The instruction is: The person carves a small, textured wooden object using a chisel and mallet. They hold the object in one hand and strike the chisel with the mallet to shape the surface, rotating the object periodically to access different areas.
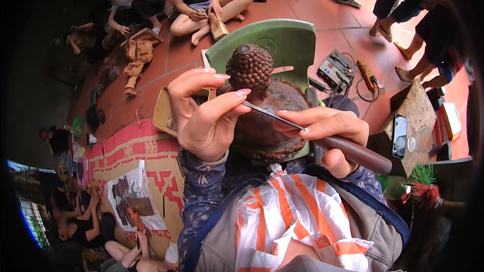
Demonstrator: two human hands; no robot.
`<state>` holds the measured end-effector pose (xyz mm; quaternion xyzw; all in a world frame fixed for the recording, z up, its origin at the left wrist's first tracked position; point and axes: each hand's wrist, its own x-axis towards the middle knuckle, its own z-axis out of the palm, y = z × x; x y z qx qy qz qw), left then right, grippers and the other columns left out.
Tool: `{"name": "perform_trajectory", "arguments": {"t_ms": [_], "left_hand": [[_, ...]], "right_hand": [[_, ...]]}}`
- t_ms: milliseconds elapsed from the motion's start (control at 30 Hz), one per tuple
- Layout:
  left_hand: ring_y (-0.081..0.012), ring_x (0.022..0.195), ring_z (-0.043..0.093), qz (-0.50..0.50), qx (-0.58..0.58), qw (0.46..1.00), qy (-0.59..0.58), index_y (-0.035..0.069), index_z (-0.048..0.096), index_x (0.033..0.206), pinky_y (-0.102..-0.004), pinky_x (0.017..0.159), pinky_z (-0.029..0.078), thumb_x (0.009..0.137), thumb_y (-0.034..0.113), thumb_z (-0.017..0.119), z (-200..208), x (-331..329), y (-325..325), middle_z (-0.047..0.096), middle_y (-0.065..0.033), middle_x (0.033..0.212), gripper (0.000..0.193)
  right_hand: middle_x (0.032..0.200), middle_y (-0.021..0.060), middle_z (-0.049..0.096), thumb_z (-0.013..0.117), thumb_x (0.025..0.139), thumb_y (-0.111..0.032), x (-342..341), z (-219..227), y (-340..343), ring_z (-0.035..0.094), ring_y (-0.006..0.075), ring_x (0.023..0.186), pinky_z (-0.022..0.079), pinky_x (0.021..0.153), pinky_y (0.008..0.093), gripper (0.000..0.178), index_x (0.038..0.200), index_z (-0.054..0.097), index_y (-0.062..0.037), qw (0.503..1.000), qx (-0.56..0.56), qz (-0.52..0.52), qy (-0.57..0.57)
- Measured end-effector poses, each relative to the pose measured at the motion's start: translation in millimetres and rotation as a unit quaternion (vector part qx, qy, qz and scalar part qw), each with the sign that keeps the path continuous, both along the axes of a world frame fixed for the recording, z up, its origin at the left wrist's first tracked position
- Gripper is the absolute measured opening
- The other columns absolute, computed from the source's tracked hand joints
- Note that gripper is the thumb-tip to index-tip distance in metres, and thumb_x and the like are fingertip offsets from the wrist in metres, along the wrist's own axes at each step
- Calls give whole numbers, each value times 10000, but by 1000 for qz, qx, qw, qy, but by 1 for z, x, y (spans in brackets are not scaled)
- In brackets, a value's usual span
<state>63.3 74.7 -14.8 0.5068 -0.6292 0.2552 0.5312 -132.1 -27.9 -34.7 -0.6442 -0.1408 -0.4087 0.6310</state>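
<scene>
The right hand (335, 131) is gripping a carving tool (360, 156), its fingers reaching along the metal rod and bending around the brown handle. The left hand (206, 116) is pinching the rod's thin end with its fingertips, while its other fingers are bending loosely. Just behind the hands, a dark brown statue (285, 95) is sitting in the middle, partly hiding behind them. Round bumps are already covering the top of its head (249, 68), so that part seems nearly done; how much is left I can't tell. Past the statue, a green chair (292, 38) is curving up. An open box (160, 111) is sitting to the left, and a grey electric box (337, 69) is resting on the red floor (330, 17) to the right.
</scene>
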Motion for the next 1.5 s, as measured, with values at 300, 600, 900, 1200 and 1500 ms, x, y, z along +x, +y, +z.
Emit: {"name": "perform_trajectory", "arguments": {"t_ms": [300, 600, 900, 1200, 1500], "left_hand": [[-170, 1081, 574, -302, 185, 890, 288, 38, 356, 1404, -290, 920, 472, 599, 458, 871, 10, 7, -44, 561, -122, 1206, 1045], [-95, 923, 602, -283, 228, 884, 294, 22, 487, 1284, -240, 829, 492, 731, 327, 838, 11, 6, -40, 596, -83, 1095, 723], [-119, 955, 613, -290, 213, 888, 286, 15, 507, 1206, -263, 846, 499, 755, 324, 820, 7, 6, -41, 600, -95, 1103, 630], [-151, 960, 627, -262, 202, 910, 249, 7, 493, 1188, -284, 842, 507, 780, 355, 789, 5, 7, -42, 600, -110, 1111, 612], [-150, 905, 640, -275, 193, 909, 249, -4, 479, 1199, -284, 821, 521, 752, 360, 809, 6, 5, -42, 596, -107, 1114, 664]], "right_hand": [[1356, 351, 419, 750, 760, -105, 25, -9, -4, 443, 480, 1276, 334, 1091, 519, 234, 934, 647, 14, 938, -280, -203, -5], [1319, 351, 443, 733, 806, -160, 30, -13, 3, 463, 490, 1254, 348, 1075, 524, 221, 891, 633, 18, 946, -239, -218, -12], [1291, 341, 483, 730, 817, -219, 34, -15, 1, 488, 485, 1234, 347, 1061, 560, 263, 893, 616, 6, 936, -255, -240, -35], [1309, 334, 476, 765, 744, -151, 46, -29, -9, 479, 491, 1238, 390, 1030, 566, 256, 866, 604, 5, 915, -303, -257, -71], [1335, 353, 423, 736, 803, -129, 45, -28, 3, 429, 533, 1259, 365, 1059, 544, 215, 878, 601, 20, 934, -253, -239, -78]]}}
